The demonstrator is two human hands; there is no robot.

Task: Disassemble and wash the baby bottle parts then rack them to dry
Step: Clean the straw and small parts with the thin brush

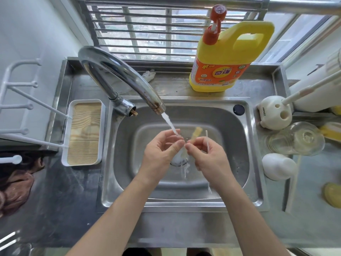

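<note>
Over the steel sink [238, 169], both hands meet under the running water. My right hand [208, 157] pinches a small pale-yellow straw piece [197, 131] and also holds a thin white straw brush [206, 137], whose bristled end hangs below the wrist. With its fingers curled, my left hand [158, 154] pinches the lower end of the same piece; the contact point is partly hidden. The clear bottle [295, 140] lies on its side on the right counter, beside a white cap [278, 166]. A yellow part [333, 194] lies at the far right.
The faucet [120, 78] arcs over the sink from the back left. A yellow detergent jug [225, 58] stands behind the basin. A white drying rack [18, 108] with pegs and its wood-lined tray [84, 132] sit left. A white brush holder [275, 112] stands right.
</note>
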